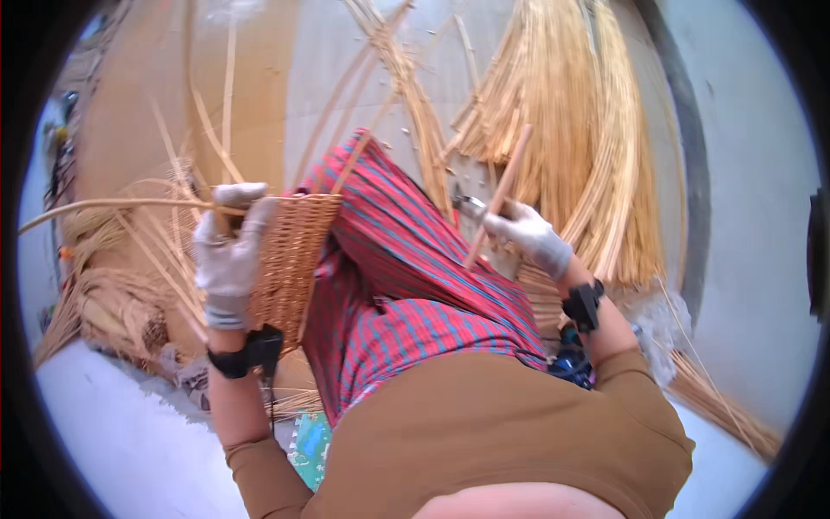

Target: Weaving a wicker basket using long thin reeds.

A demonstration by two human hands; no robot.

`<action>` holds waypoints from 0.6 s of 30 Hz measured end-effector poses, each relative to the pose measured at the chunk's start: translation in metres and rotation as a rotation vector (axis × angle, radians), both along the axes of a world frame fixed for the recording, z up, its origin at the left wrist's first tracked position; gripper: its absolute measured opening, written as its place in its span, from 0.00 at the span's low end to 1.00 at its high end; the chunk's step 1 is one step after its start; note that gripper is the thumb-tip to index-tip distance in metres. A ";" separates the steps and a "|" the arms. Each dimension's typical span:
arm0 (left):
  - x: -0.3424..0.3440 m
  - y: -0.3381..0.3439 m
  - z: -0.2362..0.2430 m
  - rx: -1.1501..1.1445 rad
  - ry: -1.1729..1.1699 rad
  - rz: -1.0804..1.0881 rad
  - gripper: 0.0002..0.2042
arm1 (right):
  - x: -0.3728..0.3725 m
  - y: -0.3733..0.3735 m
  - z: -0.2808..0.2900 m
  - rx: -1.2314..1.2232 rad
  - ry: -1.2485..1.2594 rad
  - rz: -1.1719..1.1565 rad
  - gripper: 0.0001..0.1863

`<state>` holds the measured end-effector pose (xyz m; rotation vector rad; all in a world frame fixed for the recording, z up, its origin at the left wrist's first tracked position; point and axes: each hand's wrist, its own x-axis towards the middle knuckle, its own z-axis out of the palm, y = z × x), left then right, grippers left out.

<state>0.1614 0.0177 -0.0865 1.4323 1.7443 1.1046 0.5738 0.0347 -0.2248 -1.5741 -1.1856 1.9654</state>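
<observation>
My left hand (226, 259), in a white glove, is closed at the upper left corner of a woven wicker basket (294, 251). Its fingers also pinch a long cane strand (130, 202) that sticks out to the left. Bare upright strands rise from the basket's rim. To the right, my gloved right hand (532, 238) is closed around a slim pinkish wooden stick (508, 173), held tilted and apart from the basket. A shiny metal piece (471, 206) shows beside the stick, blurred; whether it belongs to a tool in that hand I cannot tell.
Red-and-blue striped cloth (415, 259) covers my lap under the basket. Big bundles of straw-coloured strands (553, 104) lie ahead on the right, near a grey wall (743, 173). More coiled strands (121, 303) are at the left. A clear plastic bag (661, 329) lies at my right.
</observation>
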 end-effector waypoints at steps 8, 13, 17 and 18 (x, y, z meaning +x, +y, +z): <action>0.014 -0.006 0.012 0.178 0.139 -0.104 0.14 | -0.110 0.084 0.126 0.458 0.431 0.088 0.20; 0.018 -0.009 0.014 0.144 0.118 -0.120 0.18 | -0.220 0.133 0.162 0.553 0.449 0.335 0.29; 0.019 -0.011 0.013 0.122 0.032 -0.063 0.19 | -0.262 0.150 0.153 0.455 0.569 0.592 0.25; 0.021 -0.012 0.012 0.168 -0.011 -0.073 0.21 | -0.267 0.152 0.150 0.424 0.556 0.641 0.25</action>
